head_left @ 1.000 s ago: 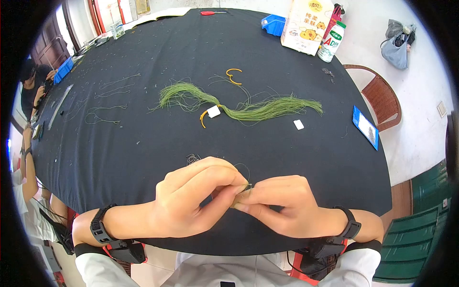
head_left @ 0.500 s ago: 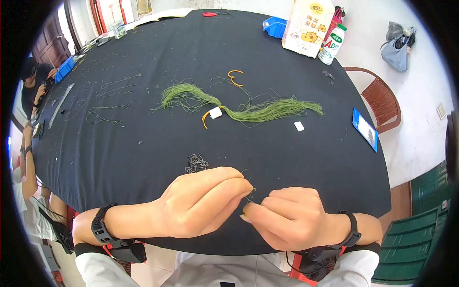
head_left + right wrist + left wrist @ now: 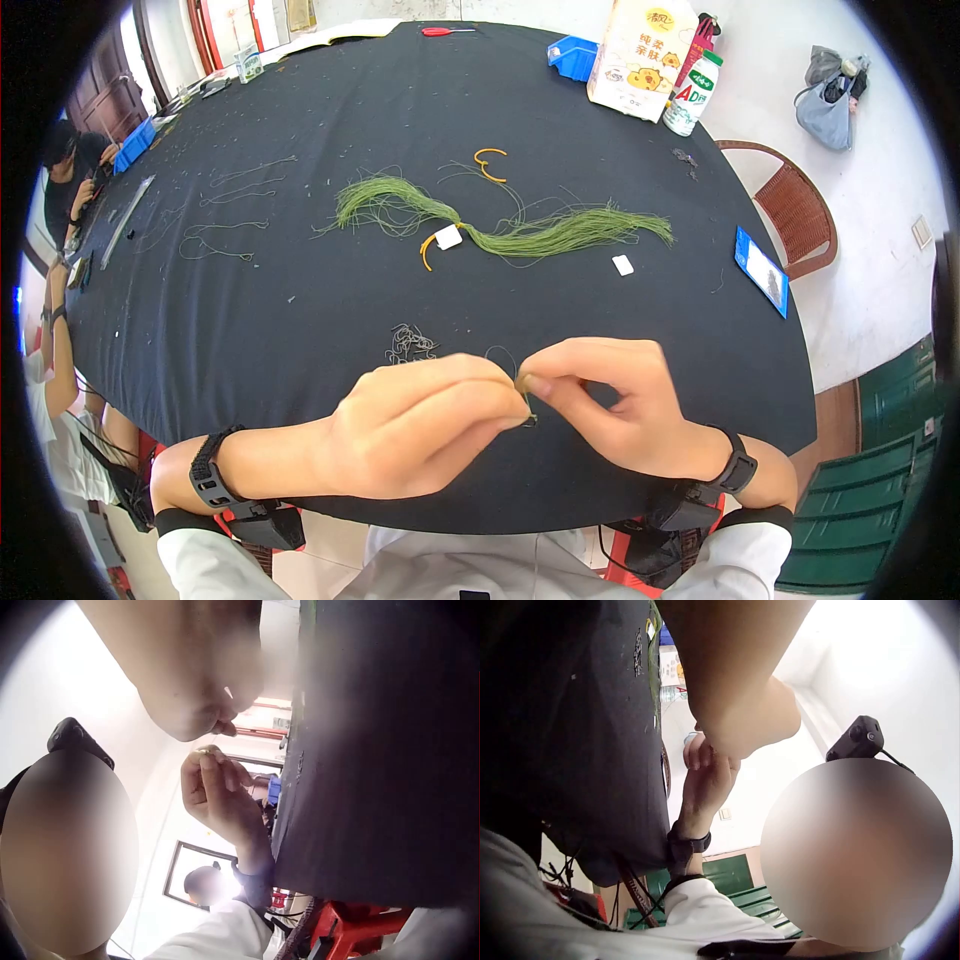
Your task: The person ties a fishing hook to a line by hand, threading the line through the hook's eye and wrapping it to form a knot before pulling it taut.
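Observation:
Above the near edge of the table, the left hand [image 3: 430,425] pinches a thin green thread and a small dark piece [image 3: 531,421] at its fingertips. Beside it, the right hand [image 3: 620,405] has thumb and forefinger pinched together on the green thread [image 3: 526,396], its fingertips close to the left ones. A fine loop of line [image 3: 502,352] rises behind the fingers. In the right wrist view the left hand [image 3: 221,795] shows its fingertips pressed together. What lies between the fingers is too small to tell exactly.
Beyond the hands lie a tangle of dark hooks or wire bits [image 3: 410,343], a green thread bundle [image 3: 570,228], yellow rings [image 3: 490,164] and a white tag [image 3: 623,265]. A blue packet [image 3: 762,272] is at right; a tissue pack [image 3: 642,60] and bottle [image 3: 692,95] stand behind.
The right hand has moved up and away from the table's near edge, its thumb and forefinger now pinched near the left fingertips. The left hand has lowered slightly since a second ago.

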A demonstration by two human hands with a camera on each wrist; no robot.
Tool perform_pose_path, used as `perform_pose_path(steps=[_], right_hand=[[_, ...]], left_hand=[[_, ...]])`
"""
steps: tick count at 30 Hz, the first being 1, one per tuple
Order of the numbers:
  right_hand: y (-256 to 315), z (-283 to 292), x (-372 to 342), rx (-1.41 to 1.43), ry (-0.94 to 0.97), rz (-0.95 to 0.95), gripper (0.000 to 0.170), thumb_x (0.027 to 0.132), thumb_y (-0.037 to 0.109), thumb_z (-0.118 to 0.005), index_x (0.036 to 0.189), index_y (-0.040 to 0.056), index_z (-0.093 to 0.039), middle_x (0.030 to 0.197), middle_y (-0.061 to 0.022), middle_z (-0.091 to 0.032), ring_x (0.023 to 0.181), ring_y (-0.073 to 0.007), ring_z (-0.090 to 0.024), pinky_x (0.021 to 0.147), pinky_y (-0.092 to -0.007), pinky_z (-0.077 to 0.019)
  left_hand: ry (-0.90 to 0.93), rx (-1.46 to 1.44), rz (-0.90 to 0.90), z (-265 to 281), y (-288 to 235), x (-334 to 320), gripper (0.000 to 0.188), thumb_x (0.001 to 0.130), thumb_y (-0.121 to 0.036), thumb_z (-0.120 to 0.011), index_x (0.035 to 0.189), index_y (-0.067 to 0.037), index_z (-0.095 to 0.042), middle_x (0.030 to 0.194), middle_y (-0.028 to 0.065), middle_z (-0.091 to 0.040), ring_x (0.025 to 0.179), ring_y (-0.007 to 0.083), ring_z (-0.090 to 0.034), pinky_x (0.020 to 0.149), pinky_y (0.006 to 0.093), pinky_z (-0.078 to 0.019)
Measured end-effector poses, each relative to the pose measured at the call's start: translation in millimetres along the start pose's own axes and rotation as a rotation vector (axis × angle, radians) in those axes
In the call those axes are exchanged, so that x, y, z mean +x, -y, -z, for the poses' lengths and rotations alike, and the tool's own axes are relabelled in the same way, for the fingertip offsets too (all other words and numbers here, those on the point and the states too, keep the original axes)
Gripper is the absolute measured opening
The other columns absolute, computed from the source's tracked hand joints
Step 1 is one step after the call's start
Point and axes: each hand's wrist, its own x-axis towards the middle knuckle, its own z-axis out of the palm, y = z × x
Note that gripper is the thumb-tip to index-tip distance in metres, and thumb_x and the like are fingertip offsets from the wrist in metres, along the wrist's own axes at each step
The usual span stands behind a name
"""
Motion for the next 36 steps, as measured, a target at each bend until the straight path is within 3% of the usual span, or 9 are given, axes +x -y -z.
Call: perform_pose_path(steps=[2,8,11,12,15,21,25,29,36], right_hand=[[-3.2,-1.3,-1.2,0.150,0.096,-0.156,0.010,0.084,0.003,-0.063,0.094,0.0013,-0.066,0.076,-0.0061,-0.066,0.058,-0.0073,-0.055,0.052,-0.0235,-0.0430],[-0.3,-8.7,-3.7,0.231,0.164,-0.194,0.011,0.084,0.005,-0.063,0.094,0.0013,-0.067,0.077,-0.0075,-0.067,0.060,-0.0083,-0.057,0.053,-0.0241,-0.0440],[3.8,-13.1,-5.6,0.176,0.145,-0.113,0.011,0.083,0.004,-0.064,0.093,0.0009,-0.067,0.076,-0.0102,-0.066,0.060,-0.0118,-0.059,0.054,-0.0243,-0.0447],[2.4,-13.5,-6.7,0.118,0.147,-0.058,0.009,0.081,0.003,-0.065,0.090,0.0003,-0.065,0.074,-0.0122,-0.064,0.059,-0.0194,-0.060,0.053,-0.0265,-0.0457],[5.3,-17.2,-7.8,-0.049,0.070,0.146,0.008,0.078,0.001,-0.065,0.086,0.0004,-0.064,0.070,-0.0113,-0.061,0.055,-0.0234,-0.057,0.050,-0.0293,-0.0451],[23.3,-6.4,-8.4,-0.315,-0.053,0.335,0.014,0.071,-0.002,-0.067,0.083,0.0011,-0.061,0.062,-0.0066,-0.054,0.050,-0.0225,-0.053,0.046,-0.0323,-0.0428],[20.7,0.8,-2.2,-0.350,-0.140,0.340,0.017,0.069,-0.005,-0.067,0.084,-0.0002,-0.061,0.065,-0.0083,-0.056,0.052,-0.0227,-0.054,0.047,-0.0305,-0.0424],[9.8,4.5,3.0,-0.273,-0.129,0.264,0.012,0.075,-0.005,-0.065,0.086,-0.0004,-0.062,0.066,-0.0091,-0.058,0.052,-0.0211,-0.054,0.048,-0.0288,-0.0425],[-6.5,-2.7,-1.3,0.115,0.027,-0.079,0.009,0.084,0.002,-0.061,0.092,0.0000,-0.065,0.074,-0.0067,-0.064,0.056,-0.0078,-0.054,0.050,-0.0228,-0.0414]], left_hand=[[-0.020,-0.049,0.040,0.5,1.7,1.7,0.021,0.071,0.013,-0.064,0.090,0.006,-0.059,0.080,0.0134,-0.061,0.067,0.0223,-0.062,0.053,0.0280,-0.0505],[-0.049,-0.054,0.137,0.0,-1.4,1.7,0.019,0.073,0.015,-0.061,0.089,0.005,-0.058,0.080,0.0114,-0.061,0.066,0.0195,-0.062,0.053,0.0263,-0.0492],[-0.059,-0.023,0.158,-0.7,-1.5,0.9,0.019,0.073,0.015,-0.061,0.089,0.005,-0.058,0.079,0.0112,-0.060,0.065,0.0199,-0.061,0.052,0.0271,-0.0487],[-0.061,-0.002,0.141,-2.3,0.4,-0.1,0.019,0.073,0.014,-0.061,0.089,0.005,-0.058,0.079,0.0115,-0.060,0.065,0.0205,-0.061,0.052,0.0277,-0.0486],[-0.043,0.070,0.074,-3.6,3.7,-1.0,0.019,0.072,0.013,-0.062,0.089,0.005,-0.057,0.080,0.0125,-0.059,0.065,0.0231,-0.061,0.052,0.0295,-0.0485],[0.014,0.105,-0.019,-3.2,5.3,-2.7,0.024,0.068,0.011,-0.064,0.090,0.006,-0.057,0.082,0.0143,-0.059,0.066,0.0263,-0.060,0.053,0.0315,-0.0501],[-0.010,0.105,-0.019,-4.4,2.4,-3.3,0.020,0.067,0.012,-0.067,0.085,0.004,-0.063,0.079,0.0157,-0.063,0.064,0.0235,-0.063,0.053,0.0282,-0.0504],[0.011,0.032,0.018,-1.1,-1.4,-0.5,0.020,0.068,0.012,-0.066,0.086,0.005,-0.062,0.080,0.0154,-0.063,0.065,0.0238,-0.063,0.055,0.0286,-0.0513],[-0.004,-0.050,0.116,1.7,-2.0,2.0,0.018,0.073,0.012,-0.065,0.089,0.004,-0.060,0.081,0.0133,-0.063,0.068,0.0218,-0.063,0.056,0.0272,-0.0517]])
